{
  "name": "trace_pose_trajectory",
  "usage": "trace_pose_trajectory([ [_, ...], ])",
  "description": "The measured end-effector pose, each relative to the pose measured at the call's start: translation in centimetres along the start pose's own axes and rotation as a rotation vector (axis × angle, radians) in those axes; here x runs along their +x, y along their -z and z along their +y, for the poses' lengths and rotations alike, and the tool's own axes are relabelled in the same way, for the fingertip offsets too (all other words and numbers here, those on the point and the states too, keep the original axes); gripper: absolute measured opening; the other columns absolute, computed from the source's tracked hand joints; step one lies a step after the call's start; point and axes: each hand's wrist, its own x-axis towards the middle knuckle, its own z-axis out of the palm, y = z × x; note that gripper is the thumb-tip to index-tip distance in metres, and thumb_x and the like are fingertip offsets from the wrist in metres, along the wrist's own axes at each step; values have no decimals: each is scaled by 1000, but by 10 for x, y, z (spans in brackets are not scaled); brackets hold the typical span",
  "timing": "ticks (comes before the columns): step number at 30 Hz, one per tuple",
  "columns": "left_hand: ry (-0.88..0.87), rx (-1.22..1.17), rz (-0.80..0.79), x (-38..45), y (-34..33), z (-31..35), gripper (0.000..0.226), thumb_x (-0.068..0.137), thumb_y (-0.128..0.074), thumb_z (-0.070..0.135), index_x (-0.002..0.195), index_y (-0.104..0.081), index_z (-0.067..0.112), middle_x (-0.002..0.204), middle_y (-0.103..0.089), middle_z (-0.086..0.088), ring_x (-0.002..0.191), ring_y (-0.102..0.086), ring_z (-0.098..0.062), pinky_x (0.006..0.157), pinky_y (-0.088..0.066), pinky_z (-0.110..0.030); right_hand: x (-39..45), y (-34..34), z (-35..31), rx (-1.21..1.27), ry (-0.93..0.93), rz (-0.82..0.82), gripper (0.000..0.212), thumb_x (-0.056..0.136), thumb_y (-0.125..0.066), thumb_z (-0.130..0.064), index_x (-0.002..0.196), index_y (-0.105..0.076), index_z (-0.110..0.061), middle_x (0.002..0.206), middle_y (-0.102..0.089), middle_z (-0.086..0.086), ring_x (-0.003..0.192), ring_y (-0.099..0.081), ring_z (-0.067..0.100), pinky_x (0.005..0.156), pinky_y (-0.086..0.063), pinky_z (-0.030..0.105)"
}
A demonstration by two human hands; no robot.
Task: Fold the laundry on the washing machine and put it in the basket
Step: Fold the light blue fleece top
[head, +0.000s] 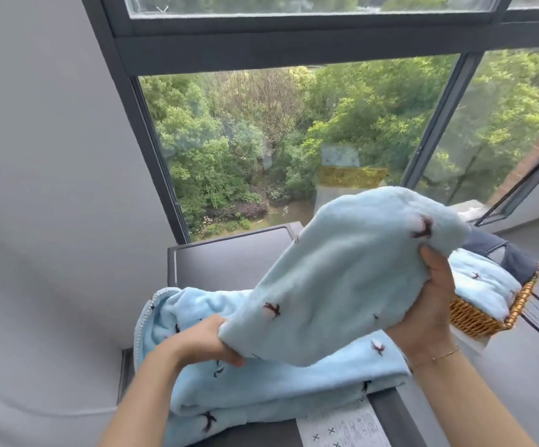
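Head view. We are lifting a light blue fleece blanket [342,279] with small dark embroidered motifs off the top of the washing machine [229,259]. Our left hand [210,340] is gripping one edge low, fingers curled round a bunched fold just above the cloth that is lying on the lid. Our right hand [432,291] is clutching the other end higher up, thumb on top and fingers wrapped beneath. A thin bracelet [445,353] is showing at that wrist.

The raised span is hanging taut between both hands, which we judge is meant to bring one half over the other, so the fold is only partly made. The rest of the blanket is spreading across the near part of the dark lid, its beaded hem [142,317] trailing at the left edge. A printed label [342,424] is showing on the machine's front right corner.

The wicker basket [487,317] is sitting just right of the machine, within easy reach. It is already holding a folded piece in the same blue fleece [484,285] and a dark grey garment [503,253] behind it. Beyond, the window [294,140] is looking down on trees.
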Motion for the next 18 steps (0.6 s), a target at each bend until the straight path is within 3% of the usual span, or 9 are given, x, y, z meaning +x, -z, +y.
trace_pose_trajectory([
  [3,16,46,-38,-8,-7,-9,16,56,-74,23,59,-60,30,64,-54,14,65,-50,-6,63,-38,-21,-22,19,-9,-82,-8,91,25,72,-59,-34,89,-74,-23,95,-70,2,88,-69,20,69,-58,32],
  [6,0,76,-53,-7,-10,-15,19,60,-73,22,68,-57,25,68,-52,10,68,-49,-6,66,-38,-22,-29,33,-16,-78,-26,131,25,82,-54,-33,86,-77,-22,96,-72,2,91,-69,18,75,-58,32],
  [10,20,-47,118,0,10,-14,40,69,-80,39,86,-58,10,72,-49,2,70,-47,-10,65,-35,-25,-3,42,-36,-1,-23,208,34,95,-46,-32,85,-77,-20,96,-74,2,89,-71,18,81,-55,36],
  [12,25,-135,264,6,16,-5,32,77,-77,36,87,-59,11,71,-52,-1,68,-46,-12,59,-33,-24,25,63,-39,-12,-16,346,23,88,-60,-29,103,-71,-15,106,-72,6,90,-71,19,85,-55,38],
  [14,9,-119,405,18,12,5,22,80,-73,33,91,-59,20,78,-60,-1,69,-51,-14,62,-38,-27,52,99,-32,-31,-37,477,81,49,-90,-26,123,-60,-9,104,-72,10,86,-72,21,88,-55,39],
  [15,33,-24,463,25,5,7,22,82,-70,31,99,-58,25,92,-64,1,78,-56,-14,72,-42,-29,60,115,-25,-96,-111,542,102,37,-94,-23,130,-54,-6,100,-73,12,82,-72,21,81,-57,38],
  [16,76,143,510,31,-6,7,30,83,-65,31,111,-54,29,113,-61,5,98,-56,-13,88,-40,-32,66,127,-15,-187,-200,597,96,49,-91,-20,134,-49,-2,101,-70,15,82,-72,21,75,-58,36],
  [18,71,430,579,38,-33,12,49,83,-44,37,132,-42,35,145,-36,11,137,-31,-11,113,-15,-39,65,144,5,-423,-331,726,48,87,-61,-13,131,-50,1,124,-57,25,101,-66,29,85,-52,37],
])
